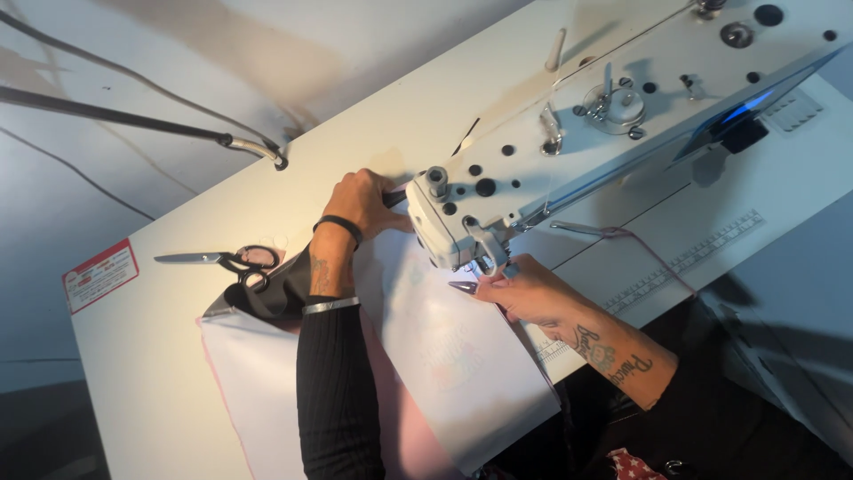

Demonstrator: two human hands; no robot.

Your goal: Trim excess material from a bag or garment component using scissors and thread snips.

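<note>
— Two hands on the cloth, both close in at the sewing machine (569, 151). I read the step as feeding the white fabric (444, 356) under the needle end of the machine head; the needle itself is hidden behind the casing, so I can't say whether it is up or down.

— Where does the fabric lie?

— Flat on the white table (160, 373), running from the edge nearest me up under the head. A pinkish layer peeks out beneath it, and a dark piece of cloth (271, 298) lies at its left end, by the scissors (233, 260).

— And my left hand?

— My left hand (360, 203) is behind the head, fingers curled downward onto the fabric and the table. It seems to press or pinch the cloth there, but I cannot tell whether anything is truly gripped; the machine covers the fingertips.

— The right?

— My right hand (524, 289) rests on the fabric just in front of the needle area, fingers closed together around a slim pointed metal tool (462, 286), its tip aimed left toward the foot. It looks like tweezers or an awl; I can't settle which.

— What does the next move call for?

— In my judgement, steadiness: keeping the cloth flat and taut between the two hands, the tool tip near the seam line yet out of the needle's path, fingers well back.
</note>
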